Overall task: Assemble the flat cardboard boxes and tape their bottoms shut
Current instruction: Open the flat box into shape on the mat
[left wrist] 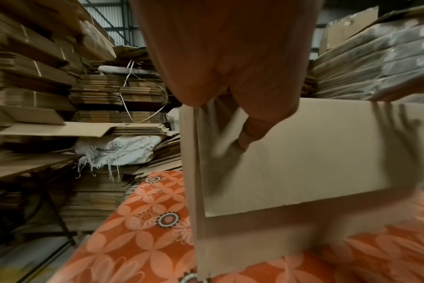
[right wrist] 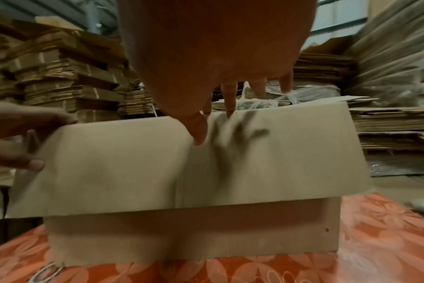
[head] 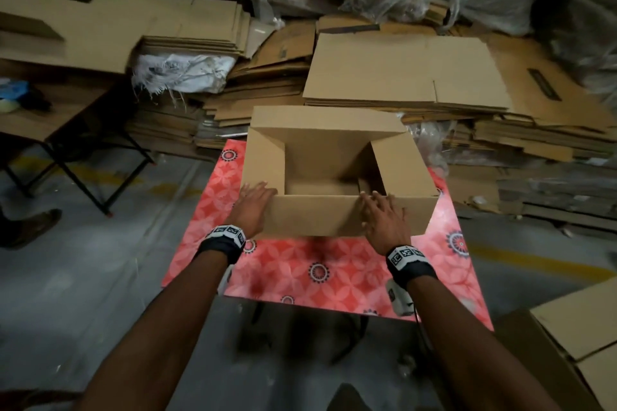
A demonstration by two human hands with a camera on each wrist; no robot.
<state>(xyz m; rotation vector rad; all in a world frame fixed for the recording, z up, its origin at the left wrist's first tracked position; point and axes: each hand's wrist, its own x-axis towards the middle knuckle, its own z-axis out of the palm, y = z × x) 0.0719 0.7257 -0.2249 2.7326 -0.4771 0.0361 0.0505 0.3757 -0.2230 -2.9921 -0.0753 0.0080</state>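
A brown cardboard box (head: 334,220) stands opened up on a table with a red floral cloth (head: 334,277), its upper flaps spread outward. My left hand (head: 255,205) holds the box's near-left corner. Its thumb (left wrist: 249,134) presses the outer face of the near flap (left wrist: 327,153) while the fingers reach over the corner. My right hand (head: 384,217) lies on the right part of the same near flap (right wrist: 254,172), fingers spread and straight (right wrist: 230,99). The left hand (right wrist: 24,134) also shows at the flap's left end in the right wrist view. No tape is visible.
Tall stacks of flat cardboard (head: 400,70) crowd the floor behind and right of the table. A white torn sack (head: 183,70) lies among them. A dark folding table (head: 50,117) stands at left, with a shoe (head: 33,223) below it. Another carton (head: 584,327) sits at near right.
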